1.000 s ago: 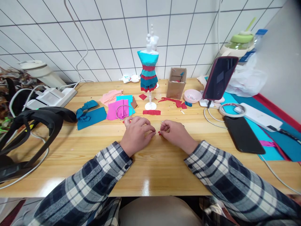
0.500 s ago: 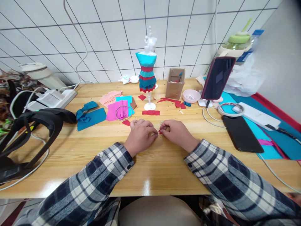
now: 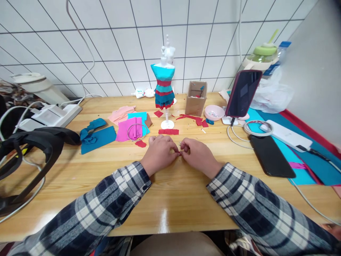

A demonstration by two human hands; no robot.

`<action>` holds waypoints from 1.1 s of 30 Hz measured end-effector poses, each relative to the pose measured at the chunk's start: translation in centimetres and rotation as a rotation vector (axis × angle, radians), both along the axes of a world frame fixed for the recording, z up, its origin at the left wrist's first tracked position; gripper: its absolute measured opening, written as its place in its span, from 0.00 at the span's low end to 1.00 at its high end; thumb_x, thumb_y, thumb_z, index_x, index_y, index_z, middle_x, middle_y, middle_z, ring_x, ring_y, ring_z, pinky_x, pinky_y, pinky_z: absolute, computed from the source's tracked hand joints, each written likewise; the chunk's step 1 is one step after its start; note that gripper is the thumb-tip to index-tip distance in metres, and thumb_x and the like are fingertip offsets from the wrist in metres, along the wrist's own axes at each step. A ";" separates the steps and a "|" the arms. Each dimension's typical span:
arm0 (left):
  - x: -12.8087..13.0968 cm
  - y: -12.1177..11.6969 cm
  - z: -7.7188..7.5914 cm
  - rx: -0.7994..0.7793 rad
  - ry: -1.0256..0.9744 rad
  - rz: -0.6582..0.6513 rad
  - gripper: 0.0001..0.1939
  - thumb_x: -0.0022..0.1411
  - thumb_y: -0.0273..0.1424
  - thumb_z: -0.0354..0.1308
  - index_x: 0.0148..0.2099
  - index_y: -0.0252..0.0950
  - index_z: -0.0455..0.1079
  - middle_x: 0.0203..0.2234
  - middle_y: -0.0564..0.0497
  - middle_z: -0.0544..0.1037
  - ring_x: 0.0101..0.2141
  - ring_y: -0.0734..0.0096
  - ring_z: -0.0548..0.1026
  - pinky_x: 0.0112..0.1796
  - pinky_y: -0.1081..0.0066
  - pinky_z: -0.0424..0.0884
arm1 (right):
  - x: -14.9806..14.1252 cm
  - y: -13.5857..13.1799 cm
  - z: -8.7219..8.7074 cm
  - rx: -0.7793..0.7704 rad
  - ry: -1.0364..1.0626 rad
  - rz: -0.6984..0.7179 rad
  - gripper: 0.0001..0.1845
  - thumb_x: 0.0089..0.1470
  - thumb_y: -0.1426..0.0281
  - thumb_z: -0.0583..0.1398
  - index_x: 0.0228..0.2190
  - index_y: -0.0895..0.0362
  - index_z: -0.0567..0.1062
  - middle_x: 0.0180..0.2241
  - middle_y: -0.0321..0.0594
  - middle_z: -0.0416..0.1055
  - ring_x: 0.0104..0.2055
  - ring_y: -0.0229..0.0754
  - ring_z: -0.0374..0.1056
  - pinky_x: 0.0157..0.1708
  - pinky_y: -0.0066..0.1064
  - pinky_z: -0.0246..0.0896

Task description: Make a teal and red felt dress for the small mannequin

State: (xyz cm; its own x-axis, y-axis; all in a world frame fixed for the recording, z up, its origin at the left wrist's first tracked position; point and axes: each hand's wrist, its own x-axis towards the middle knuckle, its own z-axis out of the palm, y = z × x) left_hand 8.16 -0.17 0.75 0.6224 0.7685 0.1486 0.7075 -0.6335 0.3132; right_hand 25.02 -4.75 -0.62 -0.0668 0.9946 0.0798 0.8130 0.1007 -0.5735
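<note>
My left hand (image 3: 161, 153) and my right hand (image 3: 199, 156) meet above the table, fingertips almost touching. Both are closed in a pinch around a tiny red scrap (image 3: 180, 153), which the fingers mostly hide. A thin metallic tip (image 3: 180, 143) shows by my right fingers; what it belongs to is hidden. Just beyond lies a red strip (image 3: 168, 132). Behind it stands a small white mannequin (image 3: 167, 124) in a dress (image 3: 164, 87) of turquoise, red and teal bands. A red piece (image 3: 140, 144) lies beside my left hand.
Pink and magenta sheets (image 3: 125, 129) and teal pieces (image 3: 99, 138) lie to the left, near a black headset (image 3: 48, 145). At the back are a cardboard box (image 3: 196, 101) and a pink bowl (image 3: 214, 112). Rightward are a propped phone (image 3: 243, 94), a tape roll (image 3: 258, 128) and a black phone (image 3: 271, 155).
My fingertips have drawn closer together, and the red scrap between them is now more covered. The whole view has shifted slightly, with the table sitting lower in it.
</note>
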 end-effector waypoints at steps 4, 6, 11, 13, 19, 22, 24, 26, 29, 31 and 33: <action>0.1 0.3 -0.1 -0.021 0.012 -0.019 0.04 0.56 0.35 0.62 0.31 0.44 0.77 0.32 0.52 0.77 0.38 0.61 0.69 0.38 0.58 0.52 | 0.2 0.1 0.1 -0.026 0.008 0.023 0.05 0.49 0.75 0.57 0.28 0.54 0.71 0.29 0.33 0.72 0.31 0.36 0.64 0.29 0.27 0.50; -0.1 0.2 -0.2 -0.013 0.006 -0.029 0.05 0.57 0.35 0.61 0.31 0.43 0.77 0.32 0.52 0.77 0.38 0.62 0.69 0.38 0.58 0.52 | 0.3 0.2 0.2 -0.047 0.010 0.028 0.06 0.50 0.74 0.57 0.29 0.54 0.73 0.30 0.33 0.72 0.32 0.36 0.64 0.30 0.27 0.51; -0.5 0.0 -0.3 0.006 -0.007 -0.048 0.06 0.59 0.36 0.59 0.32 0.43 0.77 0.32 0.52 0.76 0.38 0.62 0.68 0.40 0.58 0.52 | 0.3 0.3 0.4 -0.078 -0.006 0.024 0.05 0.51 0.73 0.57 0.29 0.53 0.74 0.29 0.33 0.73 0.32 0.37 0.64 0.30 0.28 0.51; -0.6 -0.1 -0.3 0.009 -0.017 -0.049 0.07 0.59 0.37 0.59 0.33 0.44 0.77 0.32 0.52 0.76 0.38 0.62 0.68 0.40 0.58 0.52 | 0.2 0.2 0.4 -0.077 -0.020 0.020 0.05 0.50 0.72 0.57 0.29 0.53 0.74 0.29 0.33 0.72 0.32 0.37 0.64 0.30 0.28 0.50; -0.5 -0.4 -0.3 0.047 0.006 -0.056 0.07 0.59 0.38 0.59 0.33 0.44 0.77 0.32 0.52 0.76 0.37 0.62 0.68 0.40 0.57 0.52 | 0.0 0.0 0.5 -0.077 -0.051 0.018 0.04 0.49 0.72 0.58 0.28 0.53 0.73 0.29 0.32 0.72 0.31 0.36 0.64 0.28 0.27 0.49; -0.4 -0.4 -0.4 0.062 0.027 -0.057 0.07 0.59 0.37 0.58 0.33 0.43 0.77 0.32 0.52 0.76 0.37 0.63 0.67 0.41 0.55 0.52 | 0.0 -0.1 0.5 -0.078 -0.052 0.020 0.04 0.49 0.72 0.57 0.28 0.53 0.73 0.29 0.32 0.73 0.31 0.36 0.64 0.28 0.28 0.49; -0.3 -0.5 -0.4 0.059 0.031 -0.055 0.07 0.59 0.36 0.58 0.33 0.43 0.77 0.32 0.51 0.76 0.37 0.62 0.67 0.41 0.55 0.52 | 0.0 -0.1 0.5 -0.073 -0.053 0.022 0.04 0.49 0.73 0.57 0.28 0.53 0.73 0.29 0.32 0.73 0.31 0.36 0.64 0.28 0.27 0.49; -0.2 -0.5 -0.4 0.057 0.034 -0.052 0.08 0.60 0.37 0.57 0.33 0.43 0.77 0.32 0.51 0.77 0.38 0.61 0.68 0.42 0.54 0.52 | -0.1 -0.2 0.5 -0.067 -0.055 0.022 0.05 0.49 0.73 0.57 0.28 0.53 0.73 0.29 0.32 0.73 0.31 0.36 0.65 0.28 0.27 0.49; 0.0 -0.6 -0.3 0.054 0.036 -0.049 0.09 0.60 0.36 0.56 0.33 0.42 0.77 0.33 0.49 0.77 0.39 0.60 0.68 0.42 0.53 0.52 | 0.0 -0.2 0.6 -0.060 -0.060 0.026 0.05 0.50 0.73 0.57 0.28 0.53 0.74 0.30 0.33 0.74 0.32 0.37 0.65 0.29 0.27 0.50; 0.1 -0.7 -0.3 0.047 0.032 -0.044 0.09 0.60 0.35 0.56 0.33 0.42 0.77 0.33 0.49 0.77 0.39 0.60 0.68 0.43 0.53 0.52 | 0.2 -0.2 0.6 -0.062 -0.058 0.035 0.06 0.50 0.73 0.57 0.28 0.53 0.74 0.30 0.33 0.74 0.32 0.37 0.66 0.29 0.28 0.51; 0.2 -0.8 -0.2 0.040 0.029 -0.037 0.08 0.59 0.34 0.56 0.33 0.42 0.77 0.33 0.49 0.77 0.39 0.60 0.68 0.43 0.53 0.52 | 0.6 0.0 0.6 -0.063 -0.048 0.040 0.07 0.52 0.73 0.57 0.29 0.53 0.76 0.31 0.34 0.75 0.32 0.37 0.66 0.30 0.28 0.52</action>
State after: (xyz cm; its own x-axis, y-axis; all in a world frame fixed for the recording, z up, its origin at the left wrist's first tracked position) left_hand 8.33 -0.94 0.52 0.6549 0.7385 0.1603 0.6915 -0.6712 0.2670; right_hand 25.58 -4.73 0.00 -0.1093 0.9939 0.0129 0.8356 0.0989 -0.5403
